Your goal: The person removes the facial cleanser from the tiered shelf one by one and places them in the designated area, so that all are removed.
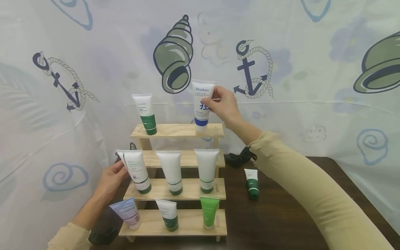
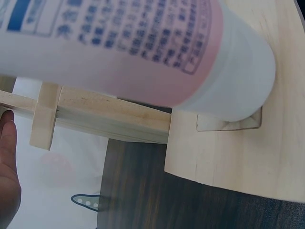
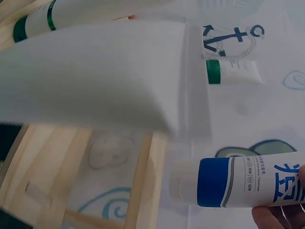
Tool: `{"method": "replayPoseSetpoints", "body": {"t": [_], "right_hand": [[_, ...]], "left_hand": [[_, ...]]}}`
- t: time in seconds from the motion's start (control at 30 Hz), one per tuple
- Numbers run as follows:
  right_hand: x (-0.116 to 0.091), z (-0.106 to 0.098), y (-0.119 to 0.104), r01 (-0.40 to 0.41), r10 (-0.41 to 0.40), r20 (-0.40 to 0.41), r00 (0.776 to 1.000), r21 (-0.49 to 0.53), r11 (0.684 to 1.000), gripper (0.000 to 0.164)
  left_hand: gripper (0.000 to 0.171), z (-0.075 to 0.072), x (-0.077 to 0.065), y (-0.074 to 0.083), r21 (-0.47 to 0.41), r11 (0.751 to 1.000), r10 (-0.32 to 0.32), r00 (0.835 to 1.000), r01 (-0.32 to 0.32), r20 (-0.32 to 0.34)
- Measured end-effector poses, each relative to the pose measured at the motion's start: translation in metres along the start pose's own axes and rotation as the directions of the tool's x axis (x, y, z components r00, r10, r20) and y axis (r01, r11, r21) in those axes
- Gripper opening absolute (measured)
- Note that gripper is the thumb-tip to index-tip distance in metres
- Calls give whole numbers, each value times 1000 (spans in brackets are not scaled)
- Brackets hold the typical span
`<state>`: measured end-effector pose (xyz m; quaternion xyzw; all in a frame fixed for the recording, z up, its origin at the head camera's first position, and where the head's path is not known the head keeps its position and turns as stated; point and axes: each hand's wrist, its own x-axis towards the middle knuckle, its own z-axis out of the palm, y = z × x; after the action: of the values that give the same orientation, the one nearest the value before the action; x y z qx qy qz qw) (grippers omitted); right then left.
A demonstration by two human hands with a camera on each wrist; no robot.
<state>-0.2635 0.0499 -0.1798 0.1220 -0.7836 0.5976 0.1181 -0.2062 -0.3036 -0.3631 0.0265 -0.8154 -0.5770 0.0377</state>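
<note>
In the head view my right hand [image 1: 225, 106] pinches a white and blue Hankey tube [image 1: 203, 93] above the right end of the top shelf [image 1: 175, 130] of a wooden display rack. The tube is upright, its pale cap just over or on the shelf; I cannot tell whether it touches. At the rack's left side is my left hand [image 1: 110, 178], its fingertips hidden behind a large white tube with a green cap [image 1: 135, 170]. The left wrist view shows that hand's finger [image 2: 7, 148] beside the wooden rack [image 2: 45, 114]. What it holds is hidden.
A white and green tube [image 1: 145, 113] stands on the top shelf's left. Two white tubes [image 1: 170, 170] share the large tube's shelf. Below stand a purple-pink tube [image 1: 126, 212], a small white-green tube [image 1: 168, 213] and a green tube [image 1: 209, 211]. Another tube [image 1: 251, 184] lies on the dark table [image 1: 281, 215].
</note>
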Motion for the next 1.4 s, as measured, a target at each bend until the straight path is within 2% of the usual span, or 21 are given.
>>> {"method": "replayPoseSetpoints", "body": {"t": [0.23,0.43,0.67,0.83,1.0,1.2,1.4], "right_hand": [[-14,-48,14,18,-18,-79,997,1,1000,34],[-35,-90,39,12,-18,-120,993,-43,999,37],[-64,-129,83,-120,107,-128,986,-101,988,47],[-81,-152,124,-201,189,-87,978,-162,966,51],[-96,-164,173,-295,291,-50,955,-229,928,55],[-113,-167,225,-400,416,-13,909,-303,865,51],[-121,-166,255,-450,481,51,875,-280,848,53]], "left_hand": [[66,1,0,1,26,1000,-1,1000,2,-13],[68,-1,1,-1,36,999,-9,1000,10,-13],[67,-2,1,-3,34,999,-18,1000,19,-8],[68,-2,1,-3,23,1000,-6,1000,5,5],[68,-2,1,-2,20,1000,4,1000,-4,-2],[67,-3,1,-3,47,999,15,1000,-15,-6],[67,-3,1,-4,57,998,27,1000,-27,-4]]}}
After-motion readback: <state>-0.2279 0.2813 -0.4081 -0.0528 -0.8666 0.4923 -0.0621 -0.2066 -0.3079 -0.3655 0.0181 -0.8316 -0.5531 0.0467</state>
